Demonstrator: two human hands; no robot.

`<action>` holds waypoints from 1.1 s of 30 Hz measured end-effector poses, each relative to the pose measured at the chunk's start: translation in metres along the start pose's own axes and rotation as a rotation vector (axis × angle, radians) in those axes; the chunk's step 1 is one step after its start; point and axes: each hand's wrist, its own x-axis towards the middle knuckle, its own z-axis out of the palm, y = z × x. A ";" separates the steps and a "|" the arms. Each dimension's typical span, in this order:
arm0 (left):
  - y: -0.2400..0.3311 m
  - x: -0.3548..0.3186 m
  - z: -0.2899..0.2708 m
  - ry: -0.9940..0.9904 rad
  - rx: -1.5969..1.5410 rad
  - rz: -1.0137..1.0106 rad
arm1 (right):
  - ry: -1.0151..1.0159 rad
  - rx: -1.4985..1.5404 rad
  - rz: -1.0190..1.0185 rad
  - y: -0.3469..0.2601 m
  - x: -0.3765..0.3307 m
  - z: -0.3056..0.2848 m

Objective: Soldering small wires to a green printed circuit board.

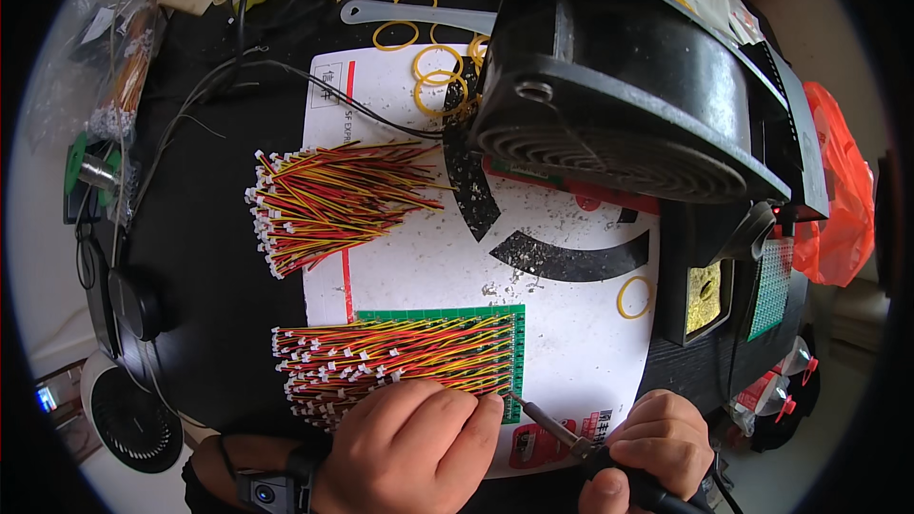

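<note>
A green circuit board lies near me, covered with rows of red, yellow and black wires that end in white connectors on the left. My left hand rests over the board's near side. Its thumb and index finger pinch a wire by the right edge, mostly hidden by the fingers. In my right hand is a soldering iron, its tip touching or very close to the board's right edge beside the left fingertips. Farther off lies a loose bundle of connector wires.
A large black fan stands at the far right over a white printed sheet. Yellow rubber bands lie beyond the bundle. A soldering stand with yellow sponge, a second green board and a red bag are at right; a solder spool at left.
</note>
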 end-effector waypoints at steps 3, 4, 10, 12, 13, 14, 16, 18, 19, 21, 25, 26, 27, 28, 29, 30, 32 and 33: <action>0.001 0.000 -0.001 -0.009 0.003 0.000 | -0.010 -0.005 -0.002 -0.001 0.001 -0.002; 0.001 0.000 -0.001 -0.010 0.005 -0.003 | -0.010 -0.004 -0.002 -0.001 0.001 -0.001; 0.000 -0.001 0.000 -0.040 0.032 0.007 | -0.008 -0.024 0.007 0.000 0.008 0.000; 0.001 0.000 -0.001 -0.039 0.028 -0.001 | -0.047 0.152 -0.227 0.004 0.021 -0.002; 0.003 0.000 -0.002 -0.037 0.025 -0.010 | -0.047 0.154 -0.229 0.004 0.021 -0.002; 0.004 0.000 -0.002 -0.037 0.028 -0.010 | -0.039 0.158 -0.235 0.003 0.021 -0.002; 0.002 0.000 0.000 -0.024 0.030 -0.007 | -0.033 0.154 -0.237 0.005 0.022 -0.001; 0.001 0.001 0.000 -0.024 0.026 -0.007 | -0.058 0.149 -0.261 0.007 0.022 -0.002; 0.002 0.001 -0.001 -0.024 0.025 -0.008 | -0.058 0.149 -0.262 0.008 0.021 -0.003; 0.003 0.001 -0.001 -0.025 0.020 -0.008 | -0.022 0.220 -0.304 0.010 0.018 -0.005; 0.001 0.000 -0.002 -0.032 0.017 -0.011 | 0.046 0.264 -0.308 0.013 0.009 0.002; 0.001 0.000 -0.001 -0.031 0.019 -0.012 | 0.110 0.181 -0.190 0.012 -0.003 0.004; 0.002 0.000 -0.001 -0.023 0.012 -0.009 | 0.177 0.098 -0.074 0.008 -0.003 0.007; 0.001 0.000 -0.001 -0.015 0.006 -0.007 | 0.180 0.099 -0.077 0.007 0.003 0.005; 0.001 0.000 -0.001 -0.014 0.009 -0.004 | 0.096 0.158 -0.169 0.008 0.011 -0.001; 0.000 0.000 0.000 -0.012 -0.002 0.002 | 0.007 0.212 -0.257 0.006 0.018 -0.003; -0.003 0.000 0.004 -0.008 -0.017 0.007 | -0.019 0.191 -0.251 0.005 0.020 -0.004; -0.004 0.001 0.005 -0.021 0.003 0.030 | -0.043 0.176 -0.247 0.005 0.021 -0.004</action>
